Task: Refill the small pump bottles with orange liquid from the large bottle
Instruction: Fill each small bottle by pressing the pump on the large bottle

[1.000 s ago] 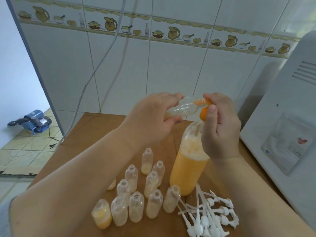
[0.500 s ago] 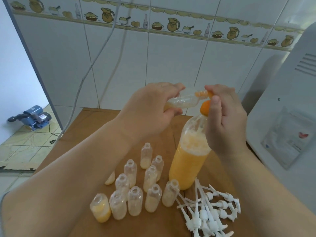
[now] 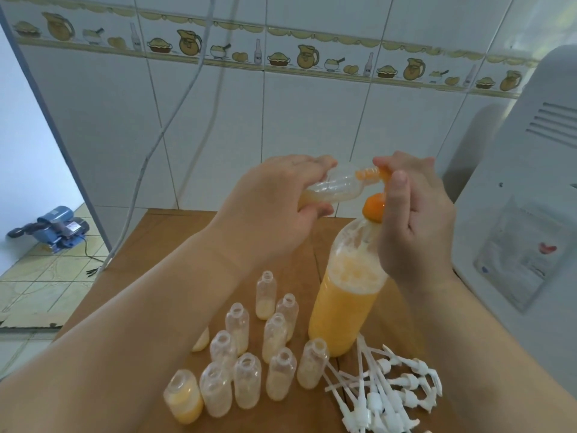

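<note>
Orange liquid feeds from the big bottle's (image 3: pixel 343 307) nozzle (image 3: pixel 373 207) into a small bottle (image 3: pixel 331 189), gripped sideways by the left hand (image 3: pixel 274 198) just above it. Right hand (image 3: pixel 415 214) apparently pinches the spout. Keep mouths mated; squeeze gently.

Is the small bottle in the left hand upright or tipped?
Tipped, nearly on its side. The left hand holds the small bottle with its neck pointing right, at the orange tube pinched by the right hand.
</note>
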`<state>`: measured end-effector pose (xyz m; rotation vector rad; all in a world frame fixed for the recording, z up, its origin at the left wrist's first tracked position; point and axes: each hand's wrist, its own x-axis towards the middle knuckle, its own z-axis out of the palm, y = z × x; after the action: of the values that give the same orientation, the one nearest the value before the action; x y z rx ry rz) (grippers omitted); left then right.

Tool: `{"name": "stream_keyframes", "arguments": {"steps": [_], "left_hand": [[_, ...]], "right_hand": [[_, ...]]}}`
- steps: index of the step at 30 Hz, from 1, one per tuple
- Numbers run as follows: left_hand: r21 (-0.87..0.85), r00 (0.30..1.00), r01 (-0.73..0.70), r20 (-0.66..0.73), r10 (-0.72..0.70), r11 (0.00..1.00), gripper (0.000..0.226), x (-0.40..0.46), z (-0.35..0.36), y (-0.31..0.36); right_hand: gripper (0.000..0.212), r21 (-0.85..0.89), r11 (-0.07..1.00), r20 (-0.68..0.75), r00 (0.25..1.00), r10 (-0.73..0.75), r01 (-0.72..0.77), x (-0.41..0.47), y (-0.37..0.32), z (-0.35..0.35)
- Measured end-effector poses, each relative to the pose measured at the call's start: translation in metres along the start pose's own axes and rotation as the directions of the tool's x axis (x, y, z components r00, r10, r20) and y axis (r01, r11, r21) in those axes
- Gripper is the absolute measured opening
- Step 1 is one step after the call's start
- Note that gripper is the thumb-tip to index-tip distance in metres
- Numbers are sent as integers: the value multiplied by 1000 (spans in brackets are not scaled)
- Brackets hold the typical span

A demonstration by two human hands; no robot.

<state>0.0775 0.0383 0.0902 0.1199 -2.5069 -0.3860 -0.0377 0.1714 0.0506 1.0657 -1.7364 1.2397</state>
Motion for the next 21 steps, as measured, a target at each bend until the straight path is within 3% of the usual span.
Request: {"name": "stream_keyframes", "arguments": {"steps": [4,10,17,21], "left_hand": [[-17,1000,-12,15,12,1000,53,-2,6,1],[-13,1000,7,7,-7,1000,54,-1,5,-2],[-57,1000,-1,11,2,998,54,-1,11,1],[-67,999,32,43,-29,997,56,-3,13,-3]], "right_hand": [[41,26,1000,-49,999,13,-12,-12,5,5],[41,3,1000,32,999,13,-13,-5,1,5],[38,12,1000,-58,998,5,-5,-15,7,6],[39,-23,1000,14,1000,13,-13,-18,6,9]]}}
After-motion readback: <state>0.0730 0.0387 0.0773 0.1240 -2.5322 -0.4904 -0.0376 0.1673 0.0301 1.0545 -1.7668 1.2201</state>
